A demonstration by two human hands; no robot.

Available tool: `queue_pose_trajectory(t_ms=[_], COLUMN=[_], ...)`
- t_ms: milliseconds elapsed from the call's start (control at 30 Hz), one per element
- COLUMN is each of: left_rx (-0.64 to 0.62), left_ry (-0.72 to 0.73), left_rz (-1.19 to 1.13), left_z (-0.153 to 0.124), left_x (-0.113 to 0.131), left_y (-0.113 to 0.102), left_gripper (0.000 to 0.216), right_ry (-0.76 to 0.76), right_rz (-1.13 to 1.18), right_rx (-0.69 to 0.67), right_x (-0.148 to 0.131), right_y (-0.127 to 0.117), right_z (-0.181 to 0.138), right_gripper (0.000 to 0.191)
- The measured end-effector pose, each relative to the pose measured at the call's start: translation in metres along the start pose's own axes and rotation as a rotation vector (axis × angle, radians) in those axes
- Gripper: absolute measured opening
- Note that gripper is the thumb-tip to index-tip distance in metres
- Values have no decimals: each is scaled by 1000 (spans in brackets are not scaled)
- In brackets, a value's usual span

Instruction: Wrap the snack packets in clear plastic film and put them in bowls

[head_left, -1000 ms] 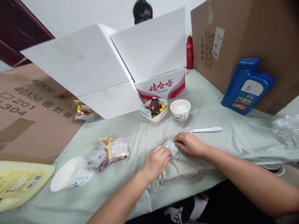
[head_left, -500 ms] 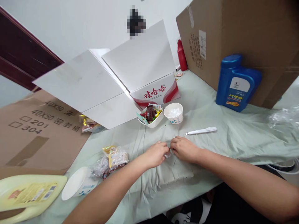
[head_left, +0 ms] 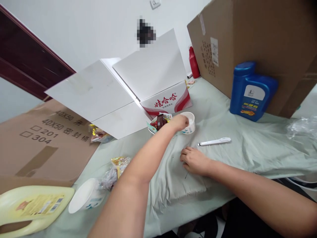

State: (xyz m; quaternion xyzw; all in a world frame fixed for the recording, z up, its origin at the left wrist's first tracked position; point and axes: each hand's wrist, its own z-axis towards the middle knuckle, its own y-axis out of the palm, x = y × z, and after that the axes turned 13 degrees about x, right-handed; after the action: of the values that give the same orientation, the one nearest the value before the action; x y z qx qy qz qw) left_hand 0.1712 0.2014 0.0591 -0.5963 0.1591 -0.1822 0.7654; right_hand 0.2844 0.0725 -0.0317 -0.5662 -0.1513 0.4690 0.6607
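My left hand [head_left: 179,122] reaches across to a white paper bowl [head_left: 189,129], its bent fingers dipping inside the rim. Clear plastic shows in that bowl; what the fingertips pinch, if anything, is hidden. Under the left wrist, partly covered, stands a white tub [head_left: 151,129] of wrapped snacks, a dark brown packet [head_left: 160,121] on top. My right hand [head_left: 195,161] rests on the green cloth [head_left: 168,185] with fingers curled together; their contents do not show. Just beyond it lies a white utility knife [head_left: 214,142].
A blue oil jug [head_left: 251,92] and a large carton [head_left: 260,39] stand at right. Behind the bowls is an open white box [head_left: 168,100]. At left are snack packets [head_left: 121,162], a tipped paper bowl [head_left: 85,196], a yellow jug [head_left: 37,208] and another carton [head_left: 56,148].
My left hand has moved from beside the right hand, where it held crumpled clear plastic, forward to the paper bowl. The right hand has stayed in place. The view has shifted slightly.
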Motion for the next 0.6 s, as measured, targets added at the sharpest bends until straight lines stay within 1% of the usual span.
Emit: queue_pose_trajectory(t_ms=[67, 133, 200, 267, 333, 400, 433, 500, 533, 600], left_rx=[-41, -19, 65, 171, 304, 465, 506, 509, 511, 537], left_ry=[-16, -44, -80, -120, -134, -103, -91, -123, -165, -315], left_rz=[-8, -23, -37, -39, -84, -210, -260, -254, -198, 6], left_z=[7, 5, -6, -27, -60, -103, -127, -178, -203, -247], left_x=[2, 0, -2, 0, 4, 8, 10, 7, 3, -12], left_y=[17, 25, 23, 19, 17, 18, 18, 19, 18, 15], left_gripper=[8, 10, 16, 25, 28, 24, 23, 21, 21, 24], right_ry=[-31, -52, -65, -87, -111, -117, -104, -42, 8, 145], right_rz=[22, 41, 58, 84, 121, 149, 151, 111, 65, -80], right_rx=[-9, -23, -34, -35, -25, 19, 54, 116, 128, 111], right_x=[3, 6, 8, 9, 10, 14, 17, 28, 34, 49], right_y=[-2, -3, -4, -7, -12, -22, -29, -44, -51, -63], right_z=[-1, -2, -3, -4, -4, -6, -8, -13, -16, -23], right_gripper=[22, 23, 22, 19, 17, 20, 21, 23, 23, 23])
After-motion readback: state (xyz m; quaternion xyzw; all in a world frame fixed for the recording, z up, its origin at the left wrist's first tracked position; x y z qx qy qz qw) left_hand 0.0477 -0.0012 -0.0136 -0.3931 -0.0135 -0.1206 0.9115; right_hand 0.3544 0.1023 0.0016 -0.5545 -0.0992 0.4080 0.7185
